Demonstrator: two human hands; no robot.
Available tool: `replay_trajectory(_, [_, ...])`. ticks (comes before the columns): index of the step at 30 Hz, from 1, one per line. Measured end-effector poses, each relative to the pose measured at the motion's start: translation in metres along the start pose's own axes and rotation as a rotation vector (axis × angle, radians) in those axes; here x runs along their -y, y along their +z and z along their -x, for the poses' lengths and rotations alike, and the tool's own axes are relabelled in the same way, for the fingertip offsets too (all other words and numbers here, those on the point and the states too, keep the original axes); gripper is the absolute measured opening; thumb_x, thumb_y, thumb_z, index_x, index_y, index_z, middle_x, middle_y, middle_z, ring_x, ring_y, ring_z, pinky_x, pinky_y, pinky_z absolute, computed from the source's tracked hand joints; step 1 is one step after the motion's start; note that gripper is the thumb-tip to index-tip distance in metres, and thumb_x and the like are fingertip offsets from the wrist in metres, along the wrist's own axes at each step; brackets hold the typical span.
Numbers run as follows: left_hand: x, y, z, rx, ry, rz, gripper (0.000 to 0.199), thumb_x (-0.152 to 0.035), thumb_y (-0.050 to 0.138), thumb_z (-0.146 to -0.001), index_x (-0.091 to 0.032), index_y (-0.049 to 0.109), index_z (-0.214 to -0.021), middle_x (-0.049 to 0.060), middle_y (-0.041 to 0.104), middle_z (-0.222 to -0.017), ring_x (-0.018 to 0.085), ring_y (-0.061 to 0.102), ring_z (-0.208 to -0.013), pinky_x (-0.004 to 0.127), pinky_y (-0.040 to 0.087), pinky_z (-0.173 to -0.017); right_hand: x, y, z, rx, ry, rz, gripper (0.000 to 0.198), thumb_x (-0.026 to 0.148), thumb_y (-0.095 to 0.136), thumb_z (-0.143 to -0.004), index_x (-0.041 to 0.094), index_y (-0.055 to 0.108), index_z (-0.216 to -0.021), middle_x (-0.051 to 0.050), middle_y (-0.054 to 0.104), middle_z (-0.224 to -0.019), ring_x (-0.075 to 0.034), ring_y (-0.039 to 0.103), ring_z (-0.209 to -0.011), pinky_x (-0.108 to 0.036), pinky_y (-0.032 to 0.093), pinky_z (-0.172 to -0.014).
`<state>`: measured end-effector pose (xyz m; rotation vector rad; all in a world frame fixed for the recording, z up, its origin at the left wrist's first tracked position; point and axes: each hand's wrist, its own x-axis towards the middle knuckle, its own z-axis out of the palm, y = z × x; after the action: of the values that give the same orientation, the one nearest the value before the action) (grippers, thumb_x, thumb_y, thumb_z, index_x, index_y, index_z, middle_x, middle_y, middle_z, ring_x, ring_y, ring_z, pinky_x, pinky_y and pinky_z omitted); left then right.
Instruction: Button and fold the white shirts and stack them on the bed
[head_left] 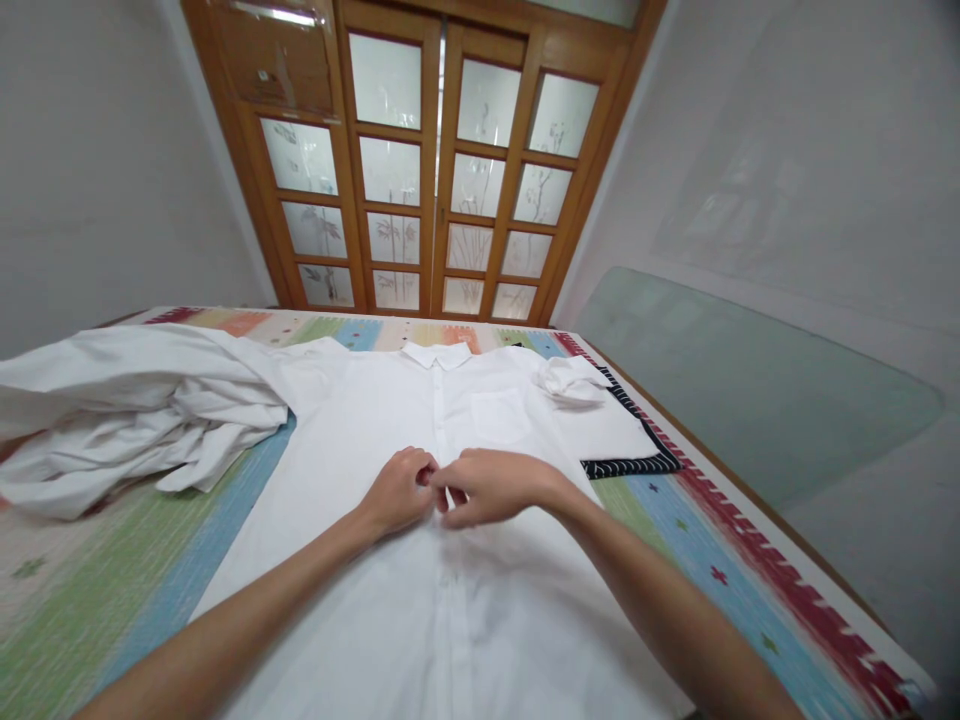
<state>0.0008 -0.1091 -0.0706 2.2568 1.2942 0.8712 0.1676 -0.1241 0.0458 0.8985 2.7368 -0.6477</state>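
Observation:
A white button-up shirt (360, 420) lies spread front side up, its collar pointing away from me and a chest pocket on the right half. My left hand (403, 492) is closed at the shirt's button placket, fingers curled in. Against it, my right hand (491, 487) pinches at the same spot on the placket with bent fingers. The two hands' fingertips meet there and hide the button or edge between them. Below the hands, the lower placket runs straight down towards me.
A crumpled white cloth (150, 400) is heaped at the left. Under the shirt's right sleeve, a black-and-white striped edge (630, 466) shows. The colourful striped cover (97, 590) lies beneath everything. A pale glass panel (750, 370) leans along the right wall; wooden doors (435, 170) stand behind.

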Motion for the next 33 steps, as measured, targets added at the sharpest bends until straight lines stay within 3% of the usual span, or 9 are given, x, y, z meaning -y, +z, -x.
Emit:
replay_trajectory(4, [-0.002,-0.001,0.0,-0.029,-0.018,-0.015,0.007,-0.014,0.052,-0.07,-0.019,0.054,-0.066,-0.002,0.052,-0.064,0.014,0.049,-0.064,0.027,0.038,-0.064,-0.033,-0.003,-0.023,-0.039,0.082,-0.004,0.031,0.019,0.068,-0.075,0.016,0.064,-0.107,-0.001,0.065,-0.082,-0.013,0.055,-0.068,-0.021,0.035,-0.06])
replay_trajectory(9, [-0.003,-0.003,-0.001,-0.023,-0.067,0.008,0.009,-0.009,0.053,-0.064,-0.018,0.054,-0.062,-0.002,0.051,-0.062,0.014,0.049,-0.064,0.026,0.037,-0.063,-0.064,0.018,-0.045,-0.027,0.046,-0.164,0.032,0.012,0.073,-0.07,0.019,0.065,-0.1,0.005,0.059,-0.076,-0.01,0.053,-0.067,-0.019,0.037,-0.061])
replay_trajectory(15, [-0.001,-0.002,0.0,-0.03,-0.099,0.047,0.012,-0.007,0.054,-0.064,-0.017,0.06,-0.064,-0.001,0.054,-0.062,0.014,0.05,-0.065,0.027,0.038,-0.065,-0.075,0.034,-0.045,-0.052,0.134,-0.352,0.032,0.027,0.077,-0.069,0.019,0.061,-0.096,0.007,0.056,-0.065,-0.01,0.055,-0.058,-0.02,0.037,-0.056])
replay_trajectory(19, [0.0,-0.001,0.0,-0.034,-0.096,0.055,0.013,-0.006,0.054,-0.064,-0.017,0.061,-0.065,-0.001,0.055,-0.064,0.014,0.05,-0.066,0.027,0.039,-0.067,-0.074,0.045,-0.044,-0.157,0.18,-0.454,0.036,0.03,0.075,-0.071,0.02,0.059,-0.102,0.01,0.053,-0.053,-0.011,0.053,-0.049,-0.02,0.037,-0.053])
replay_trajectory(26, [0.003,0.001,0.001,-0.026,-0.072,0.049,0.015,-0.007,0.053,-0.069,-0.018,0.062,-0.071,0.0,0.059,-0.07,0.015,0.054,-0.072,0.029,0.041,-0.071,-0.061,0.062,-0.04,-0.454,0.182,-0.236,0.019,0.027,0.066,-0.074,0.021,0.063,-0.091,0.006,0.056,-0.059,-0.012,0.052,-0.058,-0.021,0.034,-0.061])
replay_trajectory(33, [0.002,-0.001,0.001,0.013,-0.077,0.036,0.017,-0.007,0.051,-0.07,-0.018,0.063,-0.073,0.001,0.061,-0.072,0.016,0.053,-0.074,0.03,0.041,-0.074,-0.049,0.08,-0.042,-0.578,0.318,-0.026,0.022,0.034,0.06,-0.073,0.02,0.062,-0.091,-0.001,0.065,-0.07,-0.017,0.058,-0.066,-0.025,0.032,-0.062])
